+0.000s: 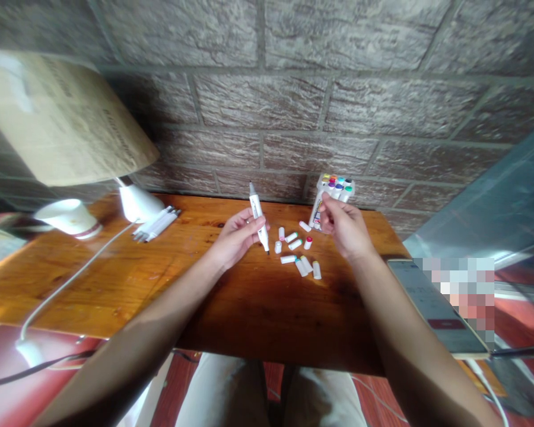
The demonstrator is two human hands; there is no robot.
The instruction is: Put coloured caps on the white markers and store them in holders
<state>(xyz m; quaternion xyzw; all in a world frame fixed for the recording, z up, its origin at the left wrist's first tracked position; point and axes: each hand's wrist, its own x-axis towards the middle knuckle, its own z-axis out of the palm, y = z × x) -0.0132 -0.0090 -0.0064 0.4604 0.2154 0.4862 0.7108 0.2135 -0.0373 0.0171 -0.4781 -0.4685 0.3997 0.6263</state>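
My left hand is closed around a white marker, held tilted above the table. Both ends of the marker are uncapped, with a grey tip at the top and a dark tip at the bottom. My right hand has its fingers curled in, and whatever they may hold is hidden. Just behind it stands a clear case of markers with coloured ends facing up, partly covered by the hand. Between my hands several loose marker caps lie scattered on the wooden table.
Several uncapped markers lie in a bunch at the left, by a lamp with a paper shade. A paper cup stands farther left, near a white cable. A tablet rests at the right edge. A brick wall rises behind.
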